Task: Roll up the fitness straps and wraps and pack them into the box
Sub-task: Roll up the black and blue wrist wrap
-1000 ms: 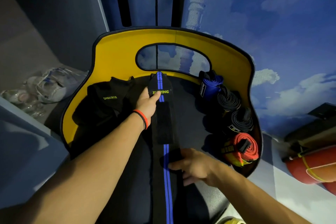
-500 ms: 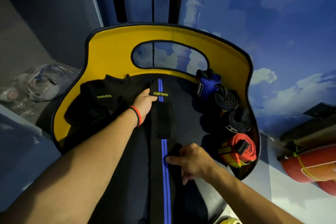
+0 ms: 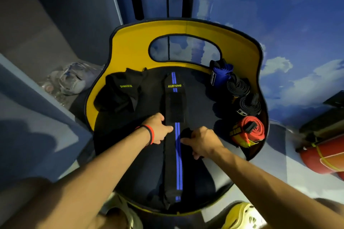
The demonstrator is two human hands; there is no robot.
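A long black wrap with two blue stripes (image 3: 174,154) lies flat along the black seat (image 3: 201,98) of a yellow-backed chair. Its far end reads XUEYING. My left hand (image 3: 158,130) rests at the wrap's left edge near the middle, fingertips touching it. My right hand (image 3: 202,142) sits at the right edge, fingers curled on a bunched black piece of fabric (image 3: 186,133), index finger on the wrap. A heap of unrolled black wraps (image 3: 121,91) lies at the seat's left. Rolled straps line the right side: blue roll (image 3: 221,74), two black rolls (image 3: 239,87), red roll (image 3: 250,131).
The yellow chair back (image 3: 130,48) with its oval cut-out rises behind the seat. Clear plastic bags (image 3: 68,80) lie on the floor at the left. A red cylinder (image 3: 323,156) lies on the right. My yellow shoes (image 3: 240,215) show below the seat.
My left hand let go of the wrap's far end and came back to its middle. My right hand stayed at the wrap's right edge. The wrap now lies straight.
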